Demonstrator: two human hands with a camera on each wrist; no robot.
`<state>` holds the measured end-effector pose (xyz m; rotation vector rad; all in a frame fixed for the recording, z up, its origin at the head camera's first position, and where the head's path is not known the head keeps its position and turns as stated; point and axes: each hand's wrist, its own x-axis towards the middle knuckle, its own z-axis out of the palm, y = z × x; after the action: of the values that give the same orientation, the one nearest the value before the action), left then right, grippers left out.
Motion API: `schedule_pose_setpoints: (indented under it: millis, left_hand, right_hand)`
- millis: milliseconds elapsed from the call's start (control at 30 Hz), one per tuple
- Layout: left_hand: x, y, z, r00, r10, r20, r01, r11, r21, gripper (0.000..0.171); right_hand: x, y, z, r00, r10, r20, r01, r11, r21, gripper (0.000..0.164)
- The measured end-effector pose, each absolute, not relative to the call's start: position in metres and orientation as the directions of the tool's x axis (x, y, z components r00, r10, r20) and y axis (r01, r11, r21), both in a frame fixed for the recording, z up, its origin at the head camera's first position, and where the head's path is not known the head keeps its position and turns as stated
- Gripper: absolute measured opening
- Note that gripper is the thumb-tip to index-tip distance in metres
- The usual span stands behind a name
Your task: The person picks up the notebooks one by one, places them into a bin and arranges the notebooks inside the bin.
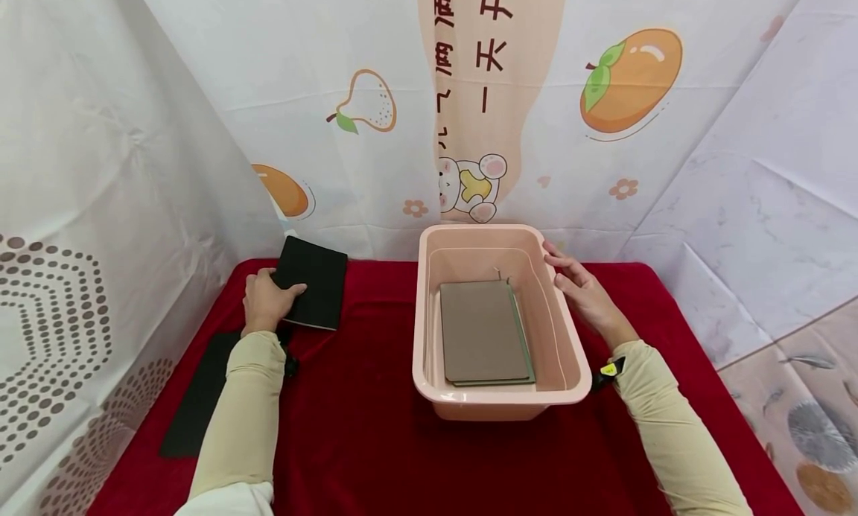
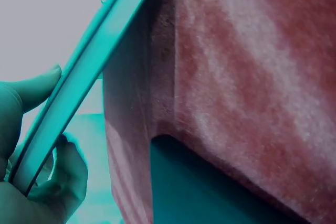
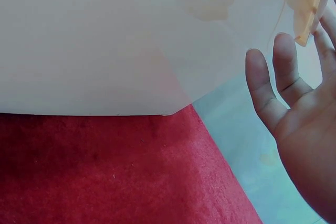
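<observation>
My left hand point(image 1: 264, 301) holds a black notebook point(image 1: 315, 281) by its left side, thumb on the cover. In the left wrist view the notebook point(image 2: 79, 82) is edge-on, tilted, between thumb and fingers. A second black notebook point(image 1: 197, 408) lies flat on the cloth beside the left forearm, partly covered by the sleeve. The pink plastic tub point(image 1: 482, 397) stands right of centre. Inside lies a grey-brown notebook point(image 1: 479, 330) with a green one point(image 1: 525, 345) showing under it. My right hand point(image 1: 591, 296) rests at the tub's right rim, its fingers point(image 3: 257, 72) fairly straight.
A dark red cloth point(image 1: 348, 441) covers the table. Behind it hangs a white curtain point(image 1: 375, 173) with fruit prints, close to the tub's far end. More sheets hang at the left and right sides. Dark straps with devices sit on both wrists.
</observation>
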<state>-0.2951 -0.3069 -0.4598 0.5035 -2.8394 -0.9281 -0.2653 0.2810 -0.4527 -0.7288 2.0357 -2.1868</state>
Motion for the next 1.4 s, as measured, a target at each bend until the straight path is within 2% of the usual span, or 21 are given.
schedule_pose_setpoints:
  millis: [367,533,933,1400]
  left_hand:
    - [-0.296,-0.305,-0.451,-0.947,-0.307,-0.094,-0.298,0.728,0.617,0.085]
    - [-0.297,-0.303,-0.45,-0.96,-0.277,-0.047,-0.245,0.743,0.623,0.085]
    - [-0.286,-0.298,-0.443,-0.952,-0.306,-0.019,-0.24,0.706,0.666,0.085]
    - [-0.266,-0.292,-0.423,-0.933,-0.326,0.148,-0.124,0.683,0.72,0.08]
  right_hand:
    - [-0.266,0.281,-0.453,-0.886,-0.36,0.29,-0.265,-0.119,-0.957,0.036]
    - [-0.266,0.281,-0.454,-0.885,-0.362,0.291,-0.265,-0.122,-0.957,0.036]
    - [-0.263,0.279,-0.456,-0.884,-0.357,0.301,-0.272,-0.128,-0.954,0.036]
    - [-0.264,0.279,-0.453,-0.887,-0.349,0.304,-0.273,-0.136,-0.952,0.037]
